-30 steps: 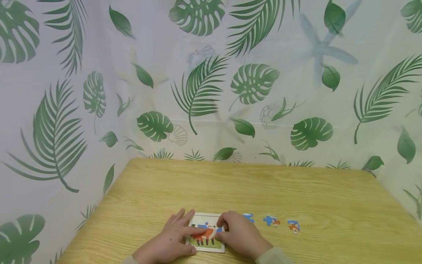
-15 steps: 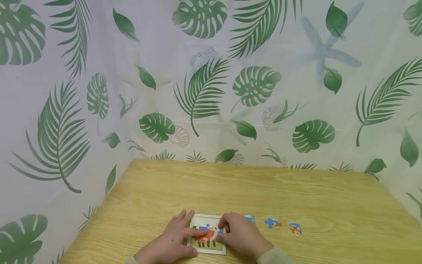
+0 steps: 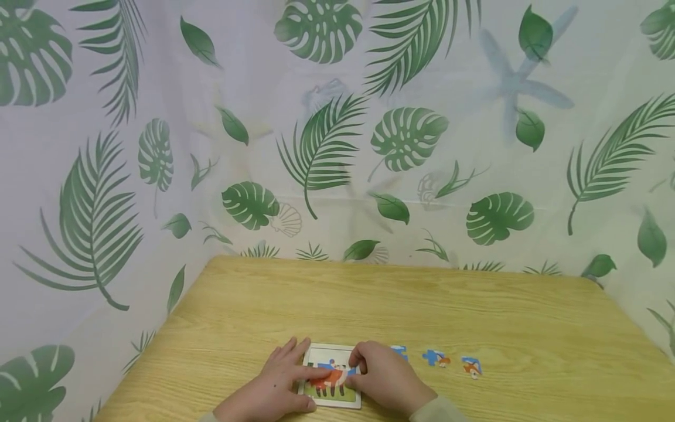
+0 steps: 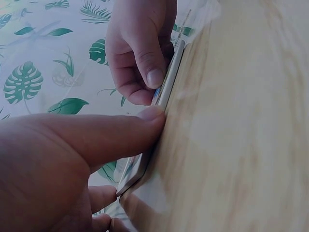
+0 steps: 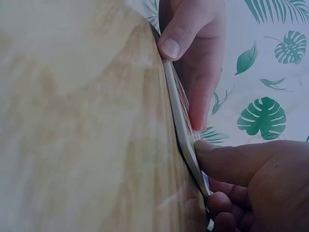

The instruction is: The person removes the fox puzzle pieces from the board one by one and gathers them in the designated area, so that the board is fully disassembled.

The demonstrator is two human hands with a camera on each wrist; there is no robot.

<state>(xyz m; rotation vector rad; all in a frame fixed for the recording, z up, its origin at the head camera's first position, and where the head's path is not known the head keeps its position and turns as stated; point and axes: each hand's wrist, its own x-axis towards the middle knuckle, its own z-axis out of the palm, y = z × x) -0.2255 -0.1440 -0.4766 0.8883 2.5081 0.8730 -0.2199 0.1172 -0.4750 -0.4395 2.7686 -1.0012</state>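
Observation:
A small white-rimmed puzzle tray (image 3: pixel 337 404) lies at the table's near side. Inside it is a part-assembled picture of an orange animal with dark legs on green; a pale strip of tray shows along the far side. My left hand (image 3: pixel 276 378) spreads over the tray's left end, the index finger stretched onto the picture and the thumb (image 4: pixel 130 133) touching the near rim. My right hand (image 3: pixel 387 375) pinches a blue puzzle piece (image 3: pixel 352 371) with thumb and index finger at the picture's right side. Its fingers partly hide the piece; the other fingers are curled.
Right of the tray, a row of loose puzzle pieces lies on the wood-grain table (image 3: pixel 295 299): a blue one (image 3: pixel 399 351) partly behind my right hand, a blue and orange one (image 3: pixel 436 358), and another (image 3: pixel 471 367). A leaf-patterned curtain (image 3: pixel 337 146) hangs behind the table.
The head view has shifted slightly. Both hands, the tray and the loose pieces otherwise look the same.

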